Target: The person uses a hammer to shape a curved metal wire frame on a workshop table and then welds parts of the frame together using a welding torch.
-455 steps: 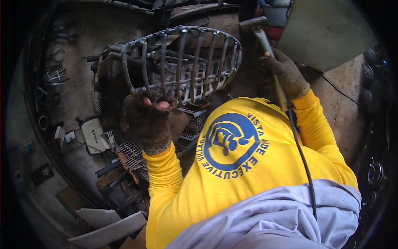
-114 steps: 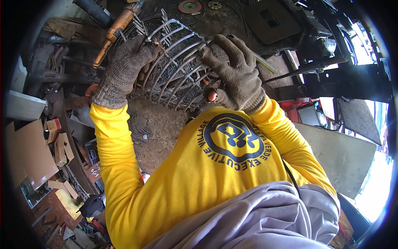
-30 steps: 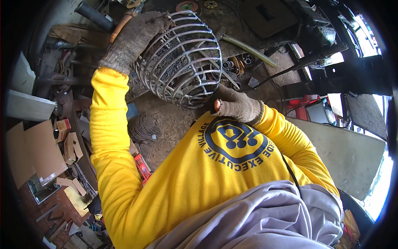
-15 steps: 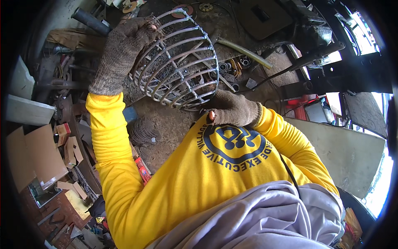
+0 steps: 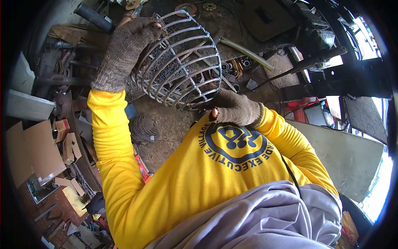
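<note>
Far and a little left of centre, I have the metal cage [image 5: 187,76], a rounded frame of bent bars crossed by a jointed spine, tilted above the cluttered floor. My left hand [image 5: 126,54], in a brown knitted glove, is clamped on the cage's far left edge, fingers curled over the outer bar with one bare fingertip showing. My right hand [image 5: 238,109], gloved the same way, sits at the cage's near right end, just in front of the shirt [image 5: 182,182]; its thumb tip is bare, but the other fingertips are out of my sight, so I cannot tell whether it grips the bars or only supports them.

Beyond the left hand I can pick out a dark pipe [image 5: 94,17], and past the cage's far edge a reddish disc [image 5: 185,9]. A yellowish rod [image 5: 248,54] slants away to the right of the cage, with a few metal rings just nearer than it. Nearer me, left of centre, a coil of wire [image 5: 143,128] lies by the left sleeve. Cardboard [image 5: 43,151] leans at far left of my view, and a pale panel [image 5: 338,155] stands on the right.
</note>
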